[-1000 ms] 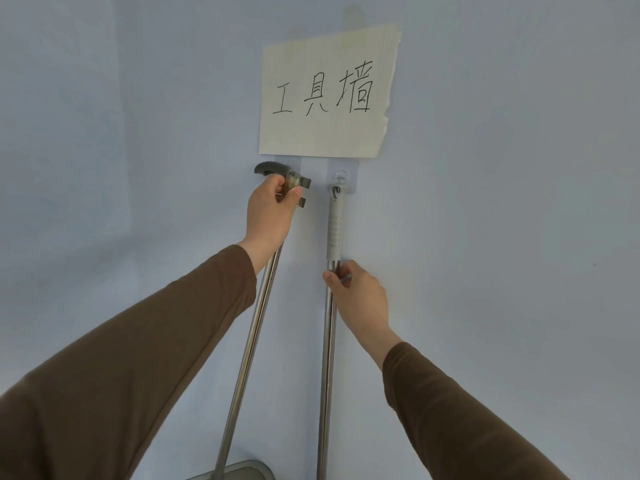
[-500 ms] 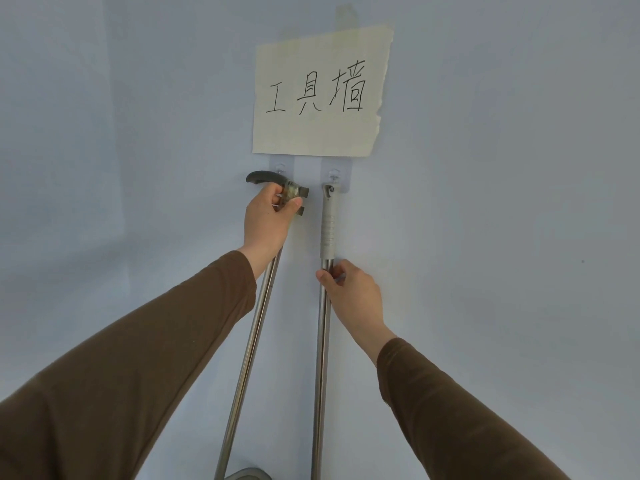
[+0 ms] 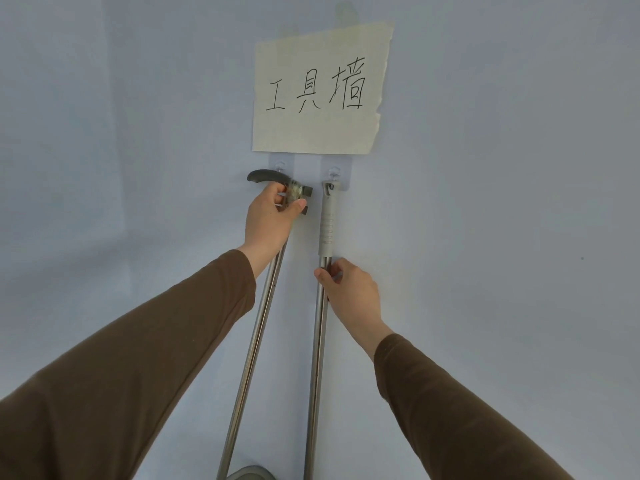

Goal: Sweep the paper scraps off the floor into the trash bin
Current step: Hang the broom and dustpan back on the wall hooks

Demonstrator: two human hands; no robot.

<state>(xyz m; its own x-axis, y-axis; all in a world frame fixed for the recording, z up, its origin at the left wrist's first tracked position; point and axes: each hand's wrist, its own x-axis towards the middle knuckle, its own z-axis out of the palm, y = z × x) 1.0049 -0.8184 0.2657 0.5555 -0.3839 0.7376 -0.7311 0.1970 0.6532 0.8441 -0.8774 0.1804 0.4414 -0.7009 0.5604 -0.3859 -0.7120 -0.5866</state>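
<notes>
Two long metal poles hang side by side against a pale blue wall. The dustpan pole slants leftward and ends in a dark curved handle just below its hook. My left hand is closed around its top. The grey edge of the dustpan peeks in at the bottom. The broom pole hangs straight, its grey ribbed grip looped on a hook. My right hand grips this pole just under the grip. The broom head, paper scraps and trash bin are out of view.
A cream paper sign with handwritten characters is stuck to the wall above two clear adhesive hooks, one of them above the dustpan handle. The wall is bare on either side of the poles.
The dustpan handle has dropped slightly below its hook in my left hand. The view has shifted a little; both hands keep their grips on the poles.
</notes>
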